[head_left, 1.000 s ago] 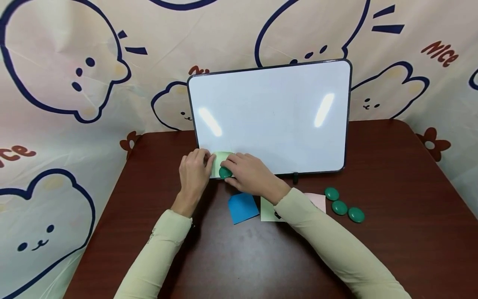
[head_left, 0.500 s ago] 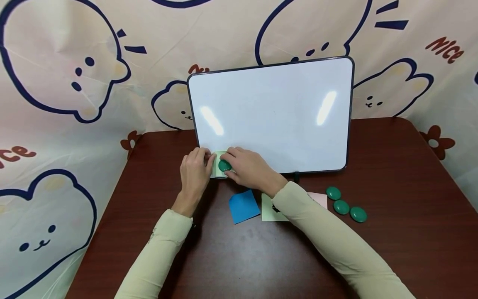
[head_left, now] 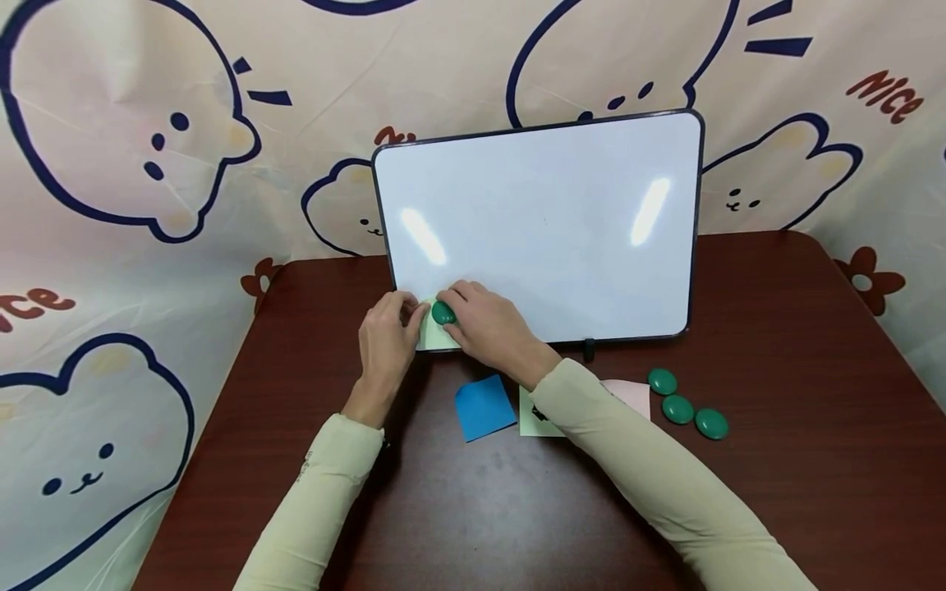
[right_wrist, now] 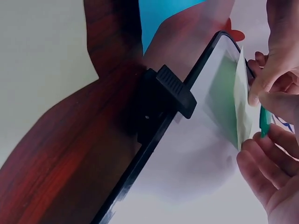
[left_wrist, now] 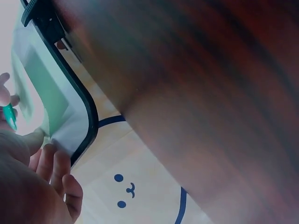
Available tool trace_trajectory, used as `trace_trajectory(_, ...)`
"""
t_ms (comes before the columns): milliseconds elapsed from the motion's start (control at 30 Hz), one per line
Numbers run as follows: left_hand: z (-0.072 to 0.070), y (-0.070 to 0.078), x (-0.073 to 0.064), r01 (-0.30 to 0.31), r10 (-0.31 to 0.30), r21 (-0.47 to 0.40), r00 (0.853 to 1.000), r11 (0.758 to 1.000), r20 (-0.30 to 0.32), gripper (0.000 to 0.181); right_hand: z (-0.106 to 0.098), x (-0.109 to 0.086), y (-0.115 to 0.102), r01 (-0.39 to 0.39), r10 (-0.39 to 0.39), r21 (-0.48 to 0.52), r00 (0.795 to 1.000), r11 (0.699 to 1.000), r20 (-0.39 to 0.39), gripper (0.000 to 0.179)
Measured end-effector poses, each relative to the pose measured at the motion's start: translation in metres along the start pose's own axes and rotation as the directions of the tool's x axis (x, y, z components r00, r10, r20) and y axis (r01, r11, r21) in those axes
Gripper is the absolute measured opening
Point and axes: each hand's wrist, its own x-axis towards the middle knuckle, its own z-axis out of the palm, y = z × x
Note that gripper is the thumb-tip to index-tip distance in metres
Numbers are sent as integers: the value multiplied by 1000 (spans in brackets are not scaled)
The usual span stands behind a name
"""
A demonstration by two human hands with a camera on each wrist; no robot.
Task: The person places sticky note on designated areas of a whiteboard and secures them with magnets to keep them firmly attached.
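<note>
A pale green paper note stands against the lower left corner of the whiteboard. At the note's left edge, my left hand pinches the paper between thumb and fingers. My right hand grips a round green magnet in front of the note. In the right wrist view, the note bows away from the board, and the magnet shows edge-on between the fingers. The left wrist view shows the magnet only in part at its left edge.
On the brown table lie a blue note, another pale green note and a pink note, the last two partly under the right sleeve. Three green magnets lie to the right. A black foot supports the board.
My right hand has moved the green magnet up the note, from near its bottom edge to its upper part. The left hand stays at the note's left edge.
</note>
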Motion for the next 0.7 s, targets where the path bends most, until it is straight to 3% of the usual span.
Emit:
trace_trajectory(267, 1, 1, 0, 42, -41, -49, 999, 998, 15, 22, 3, 2, 0, -20, 22, 37, 999, 999, -32, 41)
trace_trajectory(700, 0, 2, -1, 44, -44, -28, 999, 999, 14, 20, 10, 11, 2, -30, 31, 18, 999, 999, -41, 38)
